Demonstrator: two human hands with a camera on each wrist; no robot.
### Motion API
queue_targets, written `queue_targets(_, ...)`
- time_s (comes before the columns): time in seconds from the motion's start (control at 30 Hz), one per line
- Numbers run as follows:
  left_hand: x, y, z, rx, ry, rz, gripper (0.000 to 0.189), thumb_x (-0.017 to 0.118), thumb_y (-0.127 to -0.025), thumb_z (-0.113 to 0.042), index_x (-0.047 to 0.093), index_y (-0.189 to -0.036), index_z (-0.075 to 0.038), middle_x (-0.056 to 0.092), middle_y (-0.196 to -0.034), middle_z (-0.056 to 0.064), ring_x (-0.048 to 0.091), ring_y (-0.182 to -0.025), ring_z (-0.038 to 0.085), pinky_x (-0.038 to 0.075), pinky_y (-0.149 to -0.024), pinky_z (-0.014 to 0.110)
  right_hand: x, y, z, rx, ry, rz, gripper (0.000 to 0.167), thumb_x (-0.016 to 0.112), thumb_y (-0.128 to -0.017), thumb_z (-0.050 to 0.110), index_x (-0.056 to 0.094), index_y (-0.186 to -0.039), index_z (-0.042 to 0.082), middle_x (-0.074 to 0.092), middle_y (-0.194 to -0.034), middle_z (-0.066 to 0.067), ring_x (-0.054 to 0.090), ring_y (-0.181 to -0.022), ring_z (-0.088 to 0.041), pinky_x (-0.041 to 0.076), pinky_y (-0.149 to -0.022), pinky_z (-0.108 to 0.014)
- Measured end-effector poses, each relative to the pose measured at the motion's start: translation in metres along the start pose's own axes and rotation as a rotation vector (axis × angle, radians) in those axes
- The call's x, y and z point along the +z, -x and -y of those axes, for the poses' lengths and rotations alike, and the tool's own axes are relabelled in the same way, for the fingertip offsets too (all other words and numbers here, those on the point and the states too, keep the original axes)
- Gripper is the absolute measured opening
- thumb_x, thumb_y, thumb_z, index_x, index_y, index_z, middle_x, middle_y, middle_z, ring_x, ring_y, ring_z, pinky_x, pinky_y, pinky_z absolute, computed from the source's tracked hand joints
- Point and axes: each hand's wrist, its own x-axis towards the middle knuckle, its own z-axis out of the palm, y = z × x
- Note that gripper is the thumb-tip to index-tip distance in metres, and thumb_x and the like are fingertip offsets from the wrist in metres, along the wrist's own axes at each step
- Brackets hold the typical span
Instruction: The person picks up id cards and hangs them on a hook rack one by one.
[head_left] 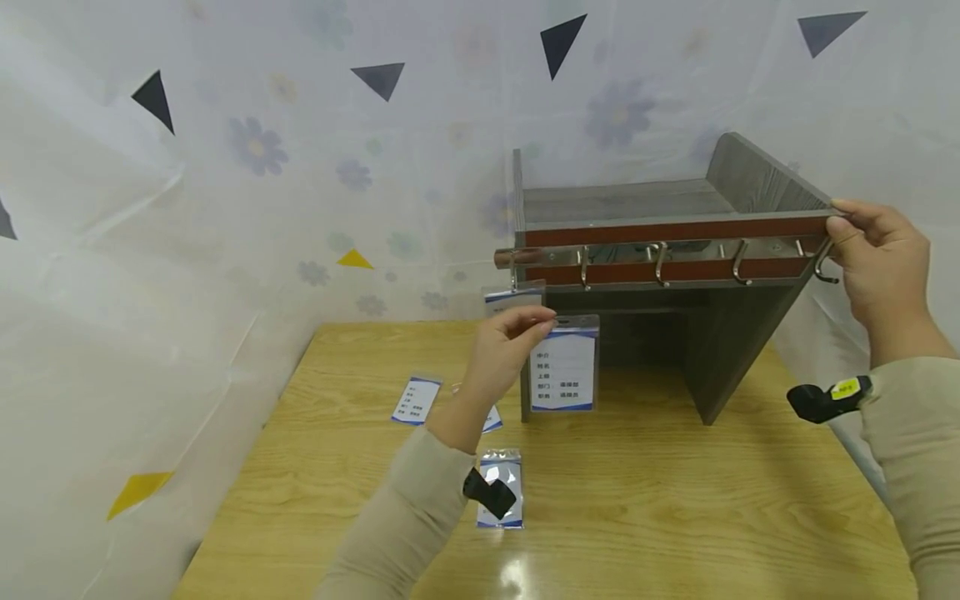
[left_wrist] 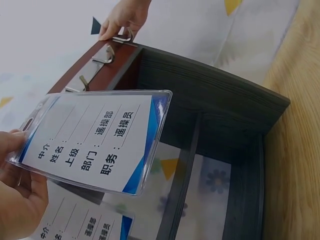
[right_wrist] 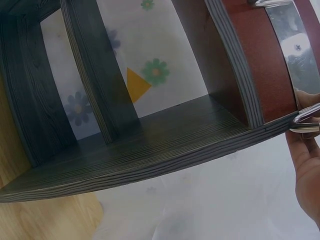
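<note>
1. I see the left hand [head_left: 506,350] pinching a badge [head_left: 564,372] by its top edge, mid-frame.
2. The badge hangs below and right of that pinch.
3. At frame right, the right hand [head_left: 887,262] grips the grey shelf [head_left: 701,271] corner.

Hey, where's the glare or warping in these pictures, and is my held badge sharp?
Head view: a bright glare spot on the wooden table near the bottom edge; left wrist view: print on the held ID badge is sharp; right wrist view: a bright reflection on the metal hook rail, and the woodgrain side panel looks bowed, probably lens distortion.
</note>
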Motion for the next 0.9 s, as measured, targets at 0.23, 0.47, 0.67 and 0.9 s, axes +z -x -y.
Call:
queue_targets(0.23, 0.012, -0.005, -0.010, 0.017, -0.001, -0.029, 0.017, 0.057, -0.082, -0.004, 0.061, -0.096, 0.004, 0.060, -0.092, 0.010, 0.050, -0.071, 0.004, 0.043, -0.061, 0.019, -0.001, 0.000, 0.000, 0.002, -0.001, 0.004, 0.028, 0.062, -0.076, 0.015, 0.063, -0.103, 0.011, 0.056, -0.088, 0.007, 0.055, -0.071, 0.001, 0.041, -0.063, -0.006)
queue_targets(0.47, 0.018, -0.011, -0.013, 0.013, -0.011, -0.069, 0.016, 0.059, -0.081, -0.006, 0.063, -0.094, 0.001, 0.062, -0.089, 0.007, 0.052, -0.072, 0.006, 0.043, -0.062, 0.019, -0.002, 0.000, 0.000, 0.001, 0.039, 0.001, 0.028, 0.060, -0.077, 0.016, 0.062, -0.104, 0.012, 0.056, -0.088, 0.008, 0.055, -0.071, 0.002, 0.040, -0.063, -0.006)
queue_targets(0.67, 0.023, -0.023, 0.000, 0.027, -0.043, -0.122, 0.015, 0.061, -0.080, -0.013, 0.065, -0.092, -0.006, 0.062, -0.085, 0.000, 0.052, -0.071, 0.008, 0.044, -0.061, 0.020, -0.001, 0.000, 0.001, 0.000, -0.004, 0.002, 0.028, 0.060, -0.077, 0.014, 0.062, -0.104, 0.010, 0.056, -0.089, 0.006, 0.055, -0.075, 0.000, 0.040, -0.064, -0.005)
queue_targets(0.9, 0.030, -0.032, 0.007, 0.023, -0.052, -0.173, 0.013, 0.063, -0.079, -0.013, 0.065, -0.091, -0.008, 0.061, -0.081, -0.004, 0.052, -0.069, 0.007, 0.045, -0.061, 0.021, 0.000, 0.000, 0.001, 0.000, -0.037, 0.003, 0.027, 0.061, -0.077, 0.013, 0.062, -0.104, 0.009, 0.057, -0.089, 0.005, 0.055, -0.077, -0.002, 0.041, -0.063, -0.006)
